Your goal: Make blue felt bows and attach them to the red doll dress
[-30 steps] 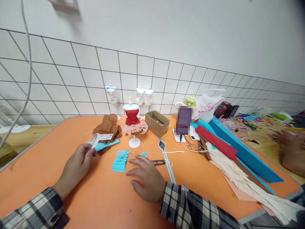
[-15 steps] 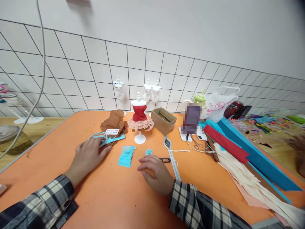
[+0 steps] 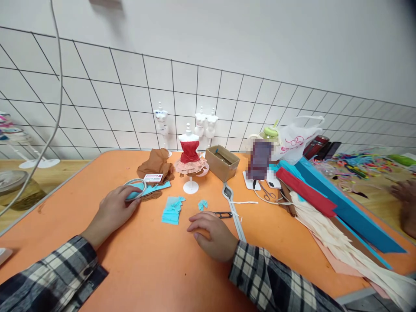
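My left hand [image 3: 115, 210] grips the near side of a pale ring that looks like a roll of tape [image 3: 144, 185], tilted up over blue fabric strips [image 3: 159, 187]. My right hand [image 3: 212, 234] hovers over the table or rests lightly on it, fingers loosely bent and apart, holding nothing. Beyond its fingertips lie black thread snips [image 3: 224, 215] and a small blue bow [image 3: 203, 205]. A gathered blue fabric piece [image 3: 171, 211] lies between the hands. Behind it stands a mini dress form [image 3: 189, 151] in a red bodice and ruffled peach skirt.
Brown fabric [image 3: 156, 164], a cardboard box [image 3: 224, 164] and white mini dress forms [image 3: 160, 121] stand toward the wall grid. Right are a zipper [image 3: 238, 227], scissors [image 3: 269, 195], a blurred-out phone [image 3: 260, 160] and long fabric strips [image 3: 328, 229]. Another person's hand [image 3: 406, 195] shows far right.
My left hand has drawn slightly back and left, and the tape-like ring has tilted up in its fingers. My right hand has barely moved.
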`<control>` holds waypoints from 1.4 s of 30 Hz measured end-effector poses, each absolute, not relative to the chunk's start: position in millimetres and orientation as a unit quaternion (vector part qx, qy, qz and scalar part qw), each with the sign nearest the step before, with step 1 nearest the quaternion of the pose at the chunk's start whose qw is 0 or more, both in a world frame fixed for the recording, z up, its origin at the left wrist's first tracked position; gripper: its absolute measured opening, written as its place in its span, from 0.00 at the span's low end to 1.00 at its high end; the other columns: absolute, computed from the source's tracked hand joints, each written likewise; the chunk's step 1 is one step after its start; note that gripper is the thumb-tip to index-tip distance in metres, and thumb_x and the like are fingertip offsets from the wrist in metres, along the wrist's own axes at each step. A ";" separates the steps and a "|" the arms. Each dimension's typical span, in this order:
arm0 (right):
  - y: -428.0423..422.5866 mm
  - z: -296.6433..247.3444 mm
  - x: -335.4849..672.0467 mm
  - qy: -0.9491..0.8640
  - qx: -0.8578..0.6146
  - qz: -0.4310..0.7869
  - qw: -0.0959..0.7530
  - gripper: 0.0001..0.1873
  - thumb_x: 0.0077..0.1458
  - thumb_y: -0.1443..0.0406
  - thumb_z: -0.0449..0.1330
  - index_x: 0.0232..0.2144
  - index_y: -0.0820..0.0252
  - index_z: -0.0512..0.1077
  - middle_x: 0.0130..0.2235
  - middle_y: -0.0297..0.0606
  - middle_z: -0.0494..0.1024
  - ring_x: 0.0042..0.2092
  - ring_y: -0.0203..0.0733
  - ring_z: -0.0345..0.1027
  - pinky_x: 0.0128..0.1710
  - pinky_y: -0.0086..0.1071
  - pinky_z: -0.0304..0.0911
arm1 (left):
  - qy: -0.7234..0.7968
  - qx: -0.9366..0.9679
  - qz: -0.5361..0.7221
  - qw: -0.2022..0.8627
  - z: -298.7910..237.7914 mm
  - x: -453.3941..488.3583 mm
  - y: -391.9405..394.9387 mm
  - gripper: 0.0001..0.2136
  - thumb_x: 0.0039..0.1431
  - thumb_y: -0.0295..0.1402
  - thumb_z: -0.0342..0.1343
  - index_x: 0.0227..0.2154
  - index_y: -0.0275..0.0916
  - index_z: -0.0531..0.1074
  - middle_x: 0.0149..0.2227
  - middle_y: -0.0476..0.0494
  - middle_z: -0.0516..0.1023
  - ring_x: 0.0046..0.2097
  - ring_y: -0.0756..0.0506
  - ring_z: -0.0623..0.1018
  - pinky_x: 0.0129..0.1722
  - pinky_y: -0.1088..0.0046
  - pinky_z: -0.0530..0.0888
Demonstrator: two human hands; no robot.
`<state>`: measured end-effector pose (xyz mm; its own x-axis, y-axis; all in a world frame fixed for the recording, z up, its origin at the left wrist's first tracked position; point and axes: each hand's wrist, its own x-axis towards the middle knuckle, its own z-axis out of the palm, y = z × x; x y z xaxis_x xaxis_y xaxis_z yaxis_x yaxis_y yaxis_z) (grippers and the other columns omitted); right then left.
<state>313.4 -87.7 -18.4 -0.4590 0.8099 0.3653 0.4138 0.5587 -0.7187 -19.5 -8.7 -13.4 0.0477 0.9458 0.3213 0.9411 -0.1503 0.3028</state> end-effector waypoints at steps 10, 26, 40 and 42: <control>-93.5 -19.8 311.4 -0.832 -0.383 0.204 0.345 0.12 0.55 0.70 0.57 0.42 0.56 0.73 0.41 0.37 0.78 0.45 0.43 0.67 0.48 0.38 0.61 | 0.675 0.706 0.211 -0.043 -7.8 -12.6 -11.3 0.21 0.59 0.40 0.49 0.55 0.44 0.68 0.46 0.36 0.79 0.50 0.31 0.76 0.45 0.53 0.68; -83.2 -10.7 264.1 -0.936 -0.308 -0.049 0.164 0.08 0.60 0.64 0.54 0.40 0.62 0.69 0.51 0.38 0.74 0.46 0.45 0.63 0.41 0.39 0.56 | 0.426 0.893 0.144 0.025 -7.6 29.0 -15.8 0.17 0.68 0.38 0.44 0.55 0.55 0.69 0.55 0.50 0.75 0.60 0.37 0.66 0.59 0.49 0.52; -103.6 -8.5 273.9 -0.924 -0.280 0.144 0.218 0.10 0.59 0.62 0.57 0.43 0.57 0.70 0.41 0.34 0.78 0.42 0.39 0.69 0.42 0.33 0.59 | 0.524 0.834 0.172 0.001 10.8 44.8 -38.0 0.19 0.65 0.45 0.44 0.28 0.39 0.72 0.31 0.42 0.77 0.38 0.41 0.73 0.39 0.65 0.65; -95.3 -7.4 280.6 -0.901 -0.308 0.164 0.259 0.08 0.61 0.64 0.54 0.41 0.57 0.71 0.42 0.34 0.79 0.43 0.38 0.68 0.45 0.32 0.59 | 0.536 0.832 0.143 0.024 17.0 50.6 -50.1 0.21 0.64 0.47 0.45 0.21 0.40 0.68 0.25 0.45 0.73 0.33 0.42 0.72 0.33 0.67 0.63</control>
<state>280.6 -95.3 -7.4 -0.6761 0.6400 0.3651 0.4705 0.7564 -0.4545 50.6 -50.1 17.0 0.3842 0.8984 0.2127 0.8847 -0.4242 0.1935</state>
